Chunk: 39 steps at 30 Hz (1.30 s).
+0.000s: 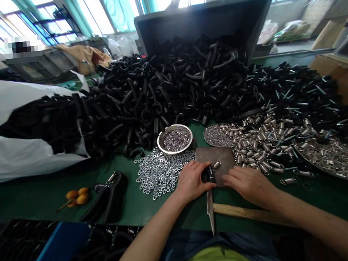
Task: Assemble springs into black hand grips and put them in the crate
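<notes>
Thumb and fingers of my left hand grip a small black plastic part at the left side of a flat metal plate. Just beyond that part a coil spring lies on the plate. My right hand rests at the plate's right side, fingers curled and pressed together; whatever is in them is hidden. Below the plate a narrow metal blade points toward me. A wooden handle runs beneath my right forearm.
Loose nuts spread left of the plate, below a round metal bowl of small parts. Springs and a tray of pins lie right. Black parts heap up behind. Orange fruits and larger black pieces sit left.
</notes>
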### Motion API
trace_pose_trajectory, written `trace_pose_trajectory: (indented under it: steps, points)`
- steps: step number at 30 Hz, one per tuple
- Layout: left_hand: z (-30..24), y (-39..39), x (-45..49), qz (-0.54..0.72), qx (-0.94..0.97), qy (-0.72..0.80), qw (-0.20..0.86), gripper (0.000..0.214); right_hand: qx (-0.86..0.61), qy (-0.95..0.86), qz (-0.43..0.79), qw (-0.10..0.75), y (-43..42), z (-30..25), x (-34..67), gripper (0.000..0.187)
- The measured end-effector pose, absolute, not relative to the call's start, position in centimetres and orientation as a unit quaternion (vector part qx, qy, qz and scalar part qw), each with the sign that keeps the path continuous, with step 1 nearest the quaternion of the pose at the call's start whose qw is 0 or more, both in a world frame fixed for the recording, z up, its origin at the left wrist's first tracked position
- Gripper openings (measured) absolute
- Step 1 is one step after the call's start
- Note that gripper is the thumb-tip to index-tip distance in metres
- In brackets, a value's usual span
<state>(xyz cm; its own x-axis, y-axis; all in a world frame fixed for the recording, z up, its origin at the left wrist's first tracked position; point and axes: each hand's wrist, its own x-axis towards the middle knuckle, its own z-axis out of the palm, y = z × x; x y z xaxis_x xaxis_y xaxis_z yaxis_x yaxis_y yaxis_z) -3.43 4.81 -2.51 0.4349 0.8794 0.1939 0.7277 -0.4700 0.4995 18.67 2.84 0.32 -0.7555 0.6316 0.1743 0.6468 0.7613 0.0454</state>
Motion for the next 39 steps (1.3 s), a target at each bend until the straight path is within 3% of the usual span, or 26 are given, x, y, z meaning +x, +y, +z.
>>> trace_pose_trajectory:
  steps: [4,9,13,16,19,25,30,35,39]
  points:
    - [-2.9,4.8,-3.1,0.228,0.811,0.511,0.174,0.064,-0.414,-0.906,0.059,0.061,-2.9,-1.4,18.9,0.024]
    - [-2.8,5.0,-2.8,0.218,0.806,0.527,0.158,0.060,-0.453,-0.886,-0.013,0.093,-4.8,-4.0,19.1,0.015]
    - [-2.4,5.1,-2.8,0.207,0.803,0.533,0.169,0.061,-0.401,-0.909,0.018,0.113,-3.7,-0.8,20.2,0.021]
    - [-2.3,5.2,-2.8,0.203,0.802,0.532,0.180,0.060,-0.425,-0.878,0.080,0.203,-2.2,2.9,20.3,0.030]
    - [-2.2,5.2,-2.8,0.204,0.799,0.536,0.182,0.062,-0.489,-0.810,0.061,0.317,-0.1,3.9,19.6,0.036]
    - [-2.3,5.1,-2.8,0.206,0.799,0.534,0.183,0.061,-0.506,-0.836,0.082,0.195,2.4,2.1,19.0,0.037]
    - [-2.4,5.1,-2.9,0.209,0.800,0.534,0.177,0.064,-0.516,-0.798,0.028,0.309,1.9,2.8,19.0,0.040]
    - [-2.4,5.1,-2.6,0.205,0.795,0.542,0.177,0.062,-0.528,-0.838,0.011,0.139,1.2,0.1,19.8,0.039]
    - [-2.5,4.8,-2.4,0.245,0.752,0.577,0.205,0.058,-0.497,-0.854,-0.031,0.154,-2.2,-1.3,21.5,0.045]
